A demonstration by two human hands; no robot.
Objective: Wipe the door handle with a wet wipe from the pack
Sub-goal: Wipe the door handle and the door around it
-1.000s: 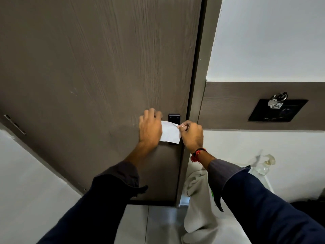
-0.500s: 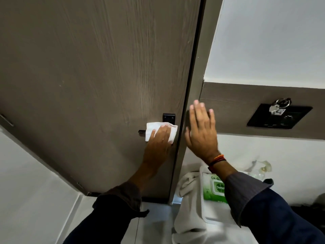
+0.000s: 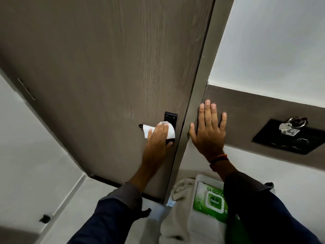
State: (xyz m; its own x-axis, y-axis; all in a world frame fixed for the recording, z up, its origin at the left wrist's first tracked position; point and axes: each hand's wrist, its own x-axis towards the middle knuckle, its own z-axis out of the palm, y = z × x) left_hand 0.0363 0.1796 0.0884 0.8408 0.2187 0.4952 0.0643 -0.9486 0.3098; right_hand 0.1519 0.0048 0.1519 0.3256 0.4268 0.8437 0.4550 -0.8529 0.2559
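**Wipe on the lever, other hand braced**

Your left hand [image 3: 157, 138], centre of frame, presses the white wet wipe [image 3: 159, 132] over the black lever door handle [image 3: 140, 126]. The grip is clamped around wipe and lever together, likely so the cloth wraps the metal. Only the lever's left tip and the black backplate [image 3: 170, 118] show bare.

Your right hand [image 3: 208, 131] lies flat, fingers spread, holding nothing, on the brown wall panel [image 3: 249, 124] beside the door frame. Probably a brace.

The green wipes pack [image 3: 210, 202] sits lower right on a white towel [image 3: 177, 215], within reach.
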